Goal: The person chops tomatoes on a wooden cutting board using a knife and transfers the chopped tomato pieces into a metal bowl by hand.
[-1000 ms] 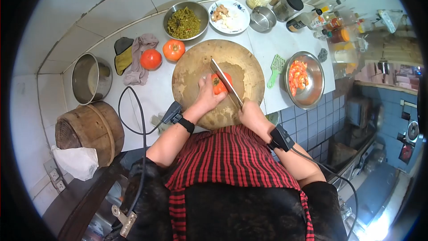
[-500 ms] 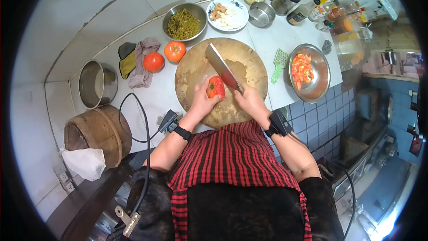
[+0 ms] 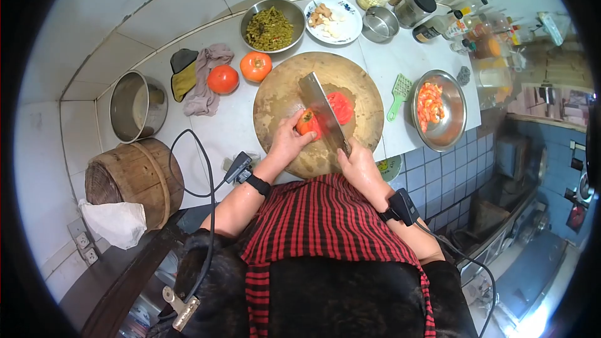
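On the round wooden chopping board point(image 3: 282, 81), my left hand point(image 3: 289, 142) grips a cut tomato point(image 3: 307, 122) from its left side. A broad cleaver point(image 3: 323, 109) is in my right hand point(image 3: 363, 166), its fingers wrapped around the handle. The blade stands against the right side of that tomato. Just right of the blade lies a red cut piece of tomato point(image 3: 340, 107) on the board. Two whole tomatoes sit beyond the board's left edge, one red tomato point(image 3: 223, 79) and one more orange tomato point(image 3: 256, 66).
Right of the board are a green grater point(image 3: 399, 95) and a steel bowl point(image 3: 460, 116) with chopped tomato. Behind stand a bowl of chopped greens point(image 3: 270, 30), a plate point(image 3: 350, 31) with ginger-like pieces, a small steel cup point(image 3: 380, 24) and several bottles. A wooden bucket point(image 3: 134, 178) stands left.
The cleaver has come down through the tomato, and a cut piece now lies right of the blade. My right hand has shifted slightly toward me; the whole view has moved a little.
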Motion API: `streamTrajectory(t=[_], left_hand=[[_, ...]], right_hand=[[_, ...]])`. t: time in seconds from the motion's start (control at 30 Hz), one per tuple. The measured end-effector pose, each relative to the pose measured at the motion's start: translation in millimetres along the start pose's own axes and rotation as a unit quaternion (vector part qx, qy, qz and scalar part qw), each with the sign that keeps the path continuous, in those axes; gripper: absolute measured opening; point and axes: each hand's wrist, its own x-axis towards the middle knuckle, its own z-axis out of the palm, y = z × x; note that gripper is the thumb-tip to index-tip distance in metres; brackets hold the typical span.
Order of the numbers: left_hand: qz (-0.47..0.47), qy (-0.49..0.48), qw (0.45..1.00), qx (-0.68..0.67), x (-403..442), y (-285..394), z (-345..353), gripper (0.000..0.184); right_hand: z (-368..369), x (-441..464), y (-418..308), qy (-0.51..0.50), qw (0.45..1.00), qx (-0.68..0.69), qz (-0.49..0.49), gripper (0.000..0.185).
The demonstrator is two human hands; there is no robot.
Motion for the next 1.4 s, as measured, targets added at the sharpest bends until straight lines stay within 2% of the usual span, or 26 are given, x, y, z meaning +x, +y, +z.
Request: streamTrajectory(t=[0.33, 0.4, 0.53, 0.6, 0.63, 0.73, 0.8, 0.83, 0.9, 0.93, 1.0, 1.03, 1.07, 1.1, 1.13, 1.2, 1.3, 1.4], left_hand=[[0.046, 0.025, 0.994, -0.091, 10, -30, 12, 0.074], [0.039, 0.025, 0.994, -0.095, 8, -21, 7, 0.074], [-0.007, 0.009, 0.992, -0.128, 7, -15, 4, 0.074], [-0.012, -0.009, 0.999, -0.045, 8, -12, 3, 0.074], [-0.010, -0.011, 0.999, -0.045, 8, -13, 4, 0.074], [0.019, -0.003, 0.998, -0.053, 9, -23, 12, 0.077], [0.091, 0.029, 0.984, -0.152, 12, -37, 21, 0.077], [0.094, 0.030, 0.984, -0.147, 13, -37, 18, 0.077], [0.101, 0.054, 0.993, -0.016, 11, -34, 20, 0.068], [0.104, 0.054, 0.993, -0.017, 14, -36, 23, 0.068], [0.081, 0.038, 0.987, -0.137, 19, -44, 24, 0.061], [0.082, 0.039, 0.987, -0.135, 11, -26, 10, 0.061], [0.101, 0.047, 0.993, 0.032, -5, 9, -14, 0.062], [0.118, 0.053, 0.972, 0.198, -15, 27, -27, 0.063], [0.115, 0.051, 0.972, 0.200, -17, 21, -26, 0.063], [0.101, 0.063, 0.962, 0.248, -15, 8, -23, 0.070], [0.110, 0.083, 0.958, 0.250, -15, 1, -11, 0.072], [0.141, 0.121, 0.947, 0.262, -17, -4, -4, 0.074]], right_hand=[[14, 42, -27, -0.030, 0.999, -0.028, 0.006, 0.025], [11, 38, -23, -0.027, 0.999, -0.018, 0.003, 0.026], [-3, 3, 2, -0.098, 0.994, -0.026, 0.047, 0.028], [-5, 0, -1, -0.100, 0.992, -0.018, 0.070, 0.028], [4, 6, 4, -0.103, 0.993, -0.033, 0.058, 0.027], [37, 44, 12, -0.116, 0.991, -0.059, 0.039, 0.027], [48, 56, 6, -0.086, 0.995, -0.035, 0.043, 0.029], [51, 61, 4, -0.059, 0.997, -0.014, 0.050, 0.030], [51, 66, 19, -0.053, 0.998, 0.014, 0.039, 0.031], [49, 68, 27, -0.047, 0.998, 0.038, 0.023, 0.032], [43, 65, 35, -0.049, 0.997, 0.051, 0.020, 0.032], [34, 59, 36, -0.053, 0.998, 0.038, 0.012, 0.032], [28, 50, 38, -0.060, 0.998, 0.027, 0.006, 0.032], [23, 44, 38, -0.057, 0.996, 0.069, 0.015, 0.029], [22, 36, 35, -0.059, 0.996, 0.072, 0.017, 0.029], [19, 27, 26, -0.017, 1.000, -0.017, -0.013, 0.025], [20, 12, 9, 0.011, 0.998, 0.005, -0.062, 0.022], [28, 7, 5, 0.008, 0.998, -0.018, -0.066, 0.021]])
